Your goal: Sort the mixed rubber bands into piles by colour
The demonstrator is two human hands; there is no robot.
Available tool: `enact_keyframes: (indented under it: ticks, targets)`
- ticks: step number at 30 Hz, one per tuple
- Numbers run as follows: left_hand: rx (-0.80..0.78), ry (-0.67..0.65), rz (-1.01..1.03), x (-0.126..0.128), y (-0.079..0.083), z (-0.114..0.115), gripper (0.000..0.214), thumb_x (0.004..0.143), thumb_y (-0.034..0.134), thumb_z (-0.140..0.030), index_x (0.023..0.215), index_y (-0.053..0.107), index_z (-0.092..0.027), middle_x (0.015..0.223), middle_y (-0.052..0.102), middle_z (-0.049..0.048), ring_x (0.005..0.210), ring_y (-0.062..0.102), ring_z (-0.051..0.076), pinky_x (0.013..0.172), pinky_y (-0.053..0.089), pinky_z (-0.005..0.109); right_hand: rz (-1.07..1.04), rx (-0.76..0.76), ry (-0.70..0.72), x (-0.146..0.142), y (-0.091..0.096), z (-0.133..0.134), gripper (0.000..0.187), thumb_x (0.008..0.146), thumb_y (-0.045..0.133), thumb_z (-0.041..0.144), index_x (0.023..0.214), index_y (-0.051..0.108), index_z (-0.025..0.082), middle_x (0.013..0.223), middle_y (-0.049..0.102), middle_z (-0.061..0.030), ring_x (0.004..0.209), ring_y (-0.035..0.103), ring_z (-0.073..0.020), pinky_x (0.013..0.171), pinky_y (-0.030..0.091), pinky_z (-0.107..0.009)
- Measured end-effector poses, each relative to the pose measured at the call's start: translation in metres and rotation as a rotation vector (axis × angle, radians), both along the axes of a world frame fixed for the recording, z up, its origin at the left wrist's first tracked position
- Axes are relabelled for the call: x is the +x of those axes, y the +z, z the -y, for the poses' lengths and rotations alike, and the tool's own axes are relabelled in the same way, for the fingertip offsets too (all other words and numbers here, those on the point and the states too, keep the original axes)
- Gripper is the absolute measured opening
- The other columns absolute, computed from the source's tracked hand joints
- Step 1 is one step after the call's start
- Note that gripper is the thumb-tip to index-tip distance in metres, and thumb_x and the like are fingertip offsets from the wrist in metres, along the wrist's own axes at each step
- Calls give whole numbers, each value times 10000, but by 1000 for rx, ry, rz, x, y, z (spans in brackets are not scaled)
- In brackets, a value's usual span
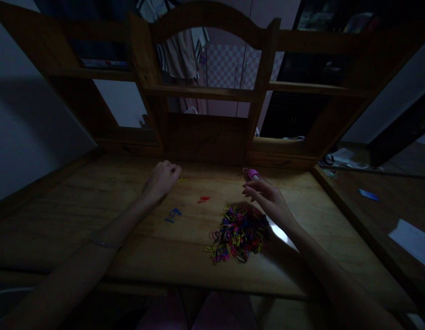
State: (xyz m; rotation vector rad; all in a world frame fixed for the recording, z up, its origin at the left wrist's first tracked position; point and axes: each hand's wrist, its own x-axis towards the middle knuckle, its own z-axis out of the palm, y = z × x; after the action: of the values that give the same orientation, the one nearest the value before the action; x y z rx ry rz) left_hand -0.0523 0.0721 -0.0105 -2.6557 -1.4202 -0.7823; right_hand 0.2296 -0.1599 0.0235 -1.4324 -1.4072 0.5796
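My left hand (163, 177), its fingers curled closed, rests on the wooden desktop beside some yellow elastic bands (182, 180). What it may hold is hidden. My right hand (267, 196) hovers just above the far right side of a heap of multicoloured elastic bands (238, 233). Its fingers are slightly bent and apart, with nothing visible between them. Just beyond those fingers lies a pink-capped object with a loop (253, 173), partly covered by the hand. Between my hands sit a few red bands (203, 200), and nearer me some blue bands (174, 213).
A wooden shelf unit (205, 94) rises along the back of the desk (130, 256). To the right, a lower surface holds a blue card-like item (368, 195) and white paper (411, 243). A bright patch of light falls beside my right wrist. The room is dim.
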Motion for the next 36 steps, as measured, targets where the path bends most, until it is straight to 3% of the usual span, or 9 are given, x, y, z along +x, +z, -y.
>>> enact_keyframes:
  ticks: [3,6,9,11,16,21,29,36]
  targets:
    - [60,-60,105,7,3,10,367,931,366,-326,769,654,-169,844,592,79,845,519,220,796,419,361,102,-37,110,-4,10,4,210,888,596,393,909,707,216,925,692,-66,857,649,-210,751,526,-358]
    - [121,-140,158,18,8,27,334,939,390,-307,739,620,-170,842,566,71,853,505,215,796,423,367,189,-60,327,-9,20,11,173,856,654,354,977,712,246,980,691,-53,936,634,-219,860,508,-396]
    - [180,-258,145,30,14,51,279,932,436,-270,721,590,-171,839,547,65,854,493,209,794,423,366,247,-84,558,-12,27,18,360,768,754,344,1115,680,283,1169,633,-43,1124,561,-232,999,440,-420]
    - [211,-336,118,37,19,67,245,926,457,-248,732,585,-169,845,543,65,852,485,207,800,421,371,293,-118,636,-12,30,22,450,714,800,345,1143,671,307,1293,560,-35,1228,489,-243,1051,395,-421]
    - [243,-545,-3,48,24,100,204,918,473,-223,765,592,-158,869,550,79,869,479,217,799,418,377,413,-172,669,-9,30,25,383,687,821,306,1055,716,310,1425,449,-14,1344,366,-272,1118,301,-447]
    - [279,-710,-71,49,25,110,182,907,482,-206,786,608,-157,881,564,85,883,480,224,820,423,384,478,-207,637,-11,21,25,370,708,795,255,1064,713,311,1467,416,-13,1377,322,-281,1127,281,-473]
    - [280,-721,-99,47,26,108,193,910,473,-205,785,611,-154,880,562,85,891,483,223,839,432,391,500,-184,650,-17,16,24,293,726,779,246,1011,729,299,1476,420,-7,1406,277,-283,1134,268,-496]
    - [280,-743,-95,46,24,107,193,910,471,-207,789,615,-160,876,563,81,884,485,221,839,437,393,430,-171,624,-19,15,22,186,730,785,243,906,750,294,1409,505,-3,1375,341,-283,1118,292,-513]
